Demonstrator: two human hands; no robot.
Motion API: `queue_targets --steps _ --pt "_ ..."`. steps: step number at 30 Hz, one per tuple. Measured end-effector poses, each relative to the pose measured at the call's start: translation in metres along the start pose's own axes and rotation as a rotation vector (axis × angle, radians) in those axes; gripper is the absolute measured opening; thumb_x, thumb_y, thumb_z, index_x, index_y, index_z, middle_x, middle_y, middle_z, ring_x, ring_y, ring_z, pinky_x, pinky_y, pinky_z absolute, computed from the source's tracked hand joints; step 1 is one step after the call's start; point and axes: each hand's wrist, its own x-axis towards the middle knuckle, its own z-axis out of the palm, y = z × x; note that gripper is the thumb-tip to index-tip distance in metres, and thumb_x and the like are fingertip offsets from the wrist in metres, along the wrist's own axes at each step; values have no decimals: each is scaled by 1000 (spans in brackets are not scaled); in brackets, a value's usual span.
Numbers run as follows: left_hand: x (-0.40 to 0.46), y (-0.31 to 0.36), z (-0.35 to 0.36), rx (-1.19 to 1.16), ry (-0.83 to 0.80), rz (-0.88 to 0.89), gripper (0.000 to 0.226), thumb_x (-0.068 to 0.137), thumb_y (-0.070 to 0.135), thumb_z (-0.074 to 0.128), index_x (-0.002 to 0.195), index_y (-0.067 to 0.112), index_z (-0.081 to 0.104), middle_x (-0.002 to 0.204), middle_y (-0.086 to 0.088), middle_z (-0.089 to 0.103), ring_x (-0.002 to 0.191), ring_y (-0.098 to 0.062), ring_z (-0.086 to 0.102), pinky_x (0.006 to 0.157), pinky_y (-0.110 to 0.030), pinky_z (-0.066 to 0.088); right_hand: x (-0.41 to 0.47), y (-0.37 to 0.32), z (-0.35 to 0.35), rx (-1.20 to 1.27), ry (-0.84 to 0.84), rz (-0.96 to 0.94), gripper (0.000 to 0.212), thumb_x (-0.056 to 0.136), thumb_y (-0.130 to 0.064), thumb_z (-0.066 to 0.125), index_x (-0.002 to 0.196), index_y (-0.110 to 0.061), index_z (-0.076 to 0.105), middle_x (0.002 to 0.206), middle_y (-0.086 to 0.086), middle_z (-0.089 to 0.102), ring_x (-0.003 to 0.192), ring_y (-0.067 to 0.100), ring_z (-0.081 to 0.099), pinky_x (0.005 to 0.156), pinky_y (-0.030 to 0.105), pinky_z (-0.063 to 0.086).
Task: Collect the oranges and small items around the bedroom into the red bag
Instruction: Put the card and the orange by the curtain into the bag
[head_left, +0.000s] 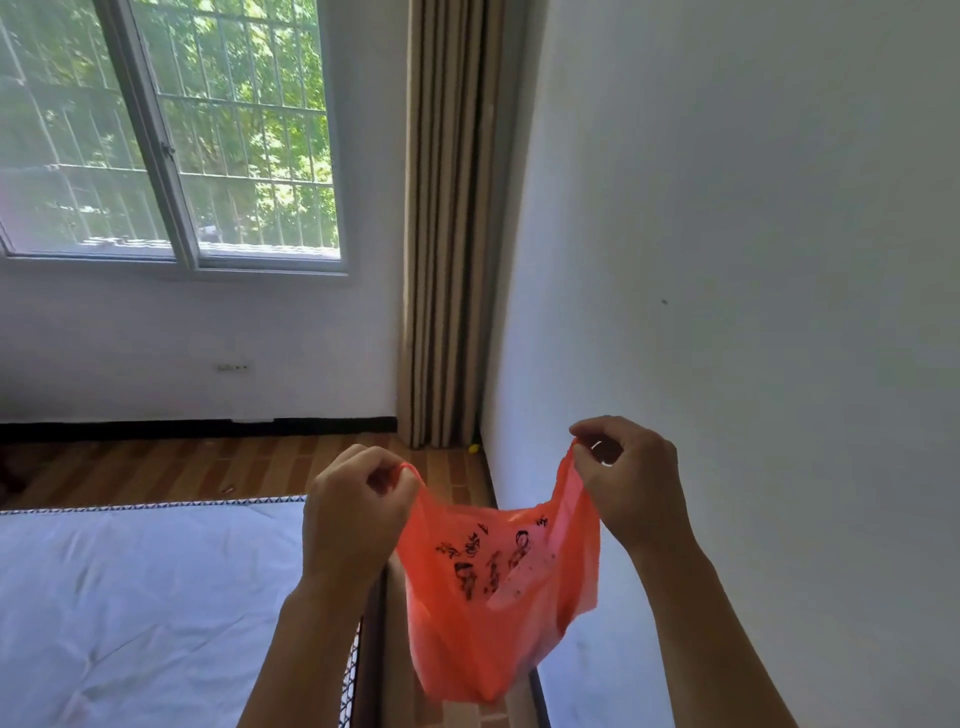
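A thin red plastic bag (493, 587) with black print hangs in the air between my hands, over the gap between the bed and the right wall. My left hand (353, 514) pinches its left handle and my right hand (631, 480) pinches its right handle, stretching the mouth apart. The bag looks limp and flat. A small yellow item (473, 448) lies on the floor at the foot of the curtain, in the corner. Another small item (227, 489) lies on the floor beyond the bed.
A bed with a white mattress (130, 597) fills the lower left, its edge right by my left arm. A white wall (753, 260) stands close on the right. A striped curtain (447, 234) hangs in the corner, a window (171, 130) is beyond. Wooden floor (291, 462) runs between bed and far wall.
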Motion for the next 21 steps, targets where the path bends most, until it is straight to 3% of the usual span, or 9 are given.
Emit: queue_targets --steps 3,5,8,14,21 --pt "38 -7 13 44 46 -6 14 81 11 76 75 23 74 71 16 65 67 -4 64 63 -24 55 45 9 23 28 1 -36 21 88 -6 75 100 -22 79 88 -18 73 80 -1 69 75 6 51" --pt "64 -10 26 62 76 -29 14 80 11 76 74 24 74 71 15 65 67 -4 64 64 -24 54 75 16 36 47 0 -58 20 87 -5 75 99 -21 80 87 -16 74 78 0 69 76 13 55" --pt "103 -13 49 72 106 -34 13 79 11 77 73 23 75 69 14 66 66 -4 64 66 -32 58 117 30 56 85 1 -82 18 87 -5 75 97 -19 80 85 -14 75 77 2 69 75 18 58" --pt "154 -34 80 80 179 -82 15 79 9 76 73 23 74 69 13 68 66 -7 67 67 -38 60 189 56 104 146 -47 -114 19 86 -4 75 95 -19 81 85 -12 76 80 -2 68 75 4 48" --pt "198 -77 98 128 220 -130 18 80 9 78 73 25 73 69 14 67 65 -6 66 64 -37 59 250 70 169 160 -142 -123 19 85 -6 76 95 -23 80 85 -15 75 81 -4 68 76 4 50"
